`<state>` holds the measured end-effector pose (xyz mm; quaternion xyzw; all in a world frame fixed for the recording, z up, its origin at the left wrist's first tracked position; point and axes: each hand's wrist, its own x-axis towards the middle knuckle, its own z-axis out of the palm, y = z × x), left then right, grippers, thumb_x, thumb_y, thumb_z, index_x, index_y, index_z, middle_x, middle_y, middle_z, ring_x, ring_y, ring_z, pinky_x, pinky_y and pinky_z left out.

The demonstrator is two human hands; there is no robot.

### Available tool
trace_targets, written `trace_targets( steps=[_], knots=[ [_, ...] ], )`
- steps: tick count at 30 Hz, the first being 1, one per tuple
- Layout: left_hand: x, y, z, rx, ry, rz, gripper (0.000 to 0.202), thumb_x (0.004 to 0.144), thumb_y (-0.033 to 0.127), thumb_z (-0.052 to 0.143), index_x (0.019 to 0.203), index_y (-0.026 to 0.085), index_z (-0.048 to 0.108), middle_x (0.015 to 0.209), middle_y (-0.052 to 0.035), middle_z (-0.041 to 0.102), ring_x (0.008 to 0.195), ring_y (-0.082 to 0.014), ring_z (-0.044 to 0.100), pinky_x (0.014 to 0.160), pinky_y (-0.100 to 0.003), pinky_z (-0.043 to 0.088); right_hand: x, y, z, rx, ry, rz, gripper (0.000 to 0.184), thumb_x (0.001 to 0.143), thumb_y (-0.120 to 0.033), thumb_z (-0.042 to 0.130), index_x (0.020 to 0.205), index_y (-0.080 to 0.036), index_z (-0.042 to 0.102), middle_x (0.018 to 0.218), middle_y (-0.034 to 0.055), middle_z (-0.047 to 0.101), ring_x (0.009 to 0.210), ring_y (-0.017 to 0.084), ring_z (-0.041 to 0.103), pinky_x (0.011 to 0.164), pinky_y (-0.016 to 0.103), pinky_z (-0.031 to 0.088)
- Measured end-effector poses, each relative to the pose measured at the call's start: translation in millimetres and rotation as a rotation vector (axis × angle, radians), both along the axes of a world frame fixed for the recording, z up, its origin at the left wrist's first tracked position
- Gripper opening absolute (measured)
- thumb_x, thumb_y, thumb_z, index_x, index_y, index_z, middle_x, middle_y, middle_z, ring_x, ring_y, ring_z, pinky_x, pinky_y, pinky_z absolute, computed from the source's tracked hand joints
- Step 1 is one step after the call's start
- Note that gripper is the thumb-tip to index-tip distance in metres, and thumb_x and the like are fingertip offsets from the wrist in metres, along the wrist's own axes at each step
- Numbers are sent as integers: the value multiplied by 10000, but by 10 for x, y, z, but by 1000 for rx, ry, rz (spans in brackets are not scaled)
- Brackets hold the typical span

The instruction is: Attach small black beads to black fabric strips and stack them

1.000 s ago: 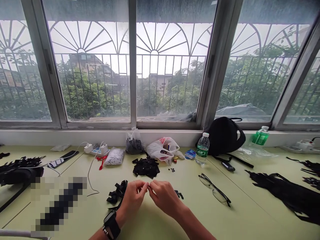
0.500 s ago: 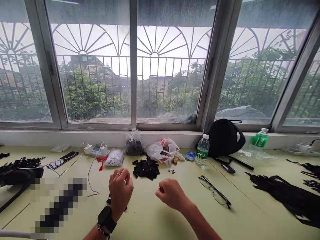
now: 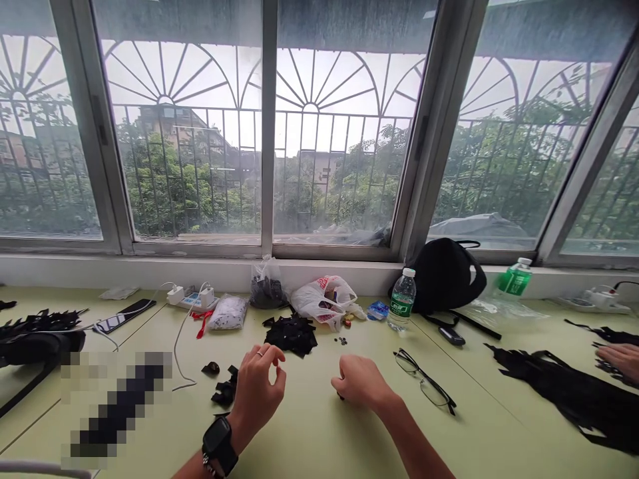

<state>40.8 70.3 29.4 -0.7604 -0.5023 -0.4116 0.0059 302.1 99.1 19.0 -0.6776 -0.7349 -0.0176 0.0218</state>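
Note:
My left hand (image 3: 260, 386), with a ring and a black watch (image 3: 219, 442) at the wrist, hovers over the pale green table. Its fingers curve toward the thumb around a gap, and nothing shows between them. Just left of it lie a small dark piece (image 3: 210, 368) and several black fabric scraps (image 3: 227, 387), partly covered by the hand. My right hand (image 3: 363, 384) is closed low over the table. A bit of something small and dark peeks out under its thumb; its kind is hidden. Beyond the hands are a black fabric pile (image 3: 291, 334) and several tiny dark discs (image 3: 341, 340).
Eyeglasses (image 3: 425, 381) lie right of my right hand. Behind stand a water bottle (image 3: 402, 299), a white plastic bag (image 3: 322, 303), a white packet (image 3: 228, 314) and a black cap (image 3: 444, 276). Another person's hand (image 3: 622, 359) touches black strips at the far right.
My left hand has shifted right and its fingers have loosened; a small dark piece now lies beside the scraps. My right hand has moved slightly right. Another person's hand has appeared at the right.

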Motion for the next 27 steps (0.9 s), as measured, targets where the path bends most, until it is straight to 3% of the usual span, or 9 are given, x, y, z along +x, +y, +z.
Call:
trace_targets(
  steps=[5, 8, 11, 14, 16, 22, 27],
  knots=[
    [-87, 58, -17, -54, 165, 139, 197, 915, 255, 549, 1063, 245, 678, 1107, -59, 689, 1071, -276, 585, 935, -438, 408, -9, -20, 27, -23, -1, -4, 163, 770, -300, 590, 651, -189, 589, 653, 61, 608, 611, 187, 549, 568, 311, 183],
    [-234, 165, -87, -138, 313, 316, 379, 966, 387, 499, 1275, 233, 656, 1381, -136, 603, 1266, -377, 487, 1052, -610, 327, -11, -36, 54, -37, 15, -8, 145, 764, -293, 595, 661, -191, 598, 646, 50, 593, 605, 184, 540, 570, 303, 197],
    [-395, 281, -152, -364, 393, 429, 492, 999, 474, 412, 1397, 253, 598, 1522, -167, 495, 1372, -445, 383, 1034, -763, 265, -16, -48, 78, -48, 33, -7, 169, 752, -284, 605, 617, -195, 556, 603, 29, 546, 589, 176, 525, 570, 297, 204],
    [-491, 339, -159, -547, 388, 429, 551, 1014, 525, 330, 1459, 274, 539, 1541, -182, 468, 1345, -429, 432, 953, -701, 409, -22, -55, 94, -52, 44, 6, 219, 733, -266, 609, 561, -200, 491, 557, 10, 484, 568, 170, 506, 568, 299, 203],
    [-506, 337, -138, -578, 393, 417, 571, 1018, 533, 303, 1475, 266, 518, 1513, -193, 488, 1312, -412, 472, 901, -623, 474, -24, -56, 96, -41, 50, 24, 226, 712, -250, 605, 544, -206, 461, 539, 0, 448, 559, 168, 488, 564, 304, 198],
    [-464, 269, -77, -488, 454, 440, 566, 1021, 520, 319, 1422, 210, 571, 1378, -210, 586, 1133, -381, 602, 902, -566, 456, 2, -56, 97, -43, 70, 43, 200, 672, -244, 599, 533, -214, 459, 530, -13, 413, 540, 158, 426, 565, 312, 186],
    [-449, 244, -65, -333, 463, 414, 504, 1024, 490, 363, 1209, 167, 702, 1183, -183, 673, 1069, -364, 611, 894, -491, 434, 20, -69, 152, -46, 100, 34, 214, 675, -272, 617, 542, -209, 463, 547, -16, 425, 549, 148, 396, 566, 310, 177]
  ],
)
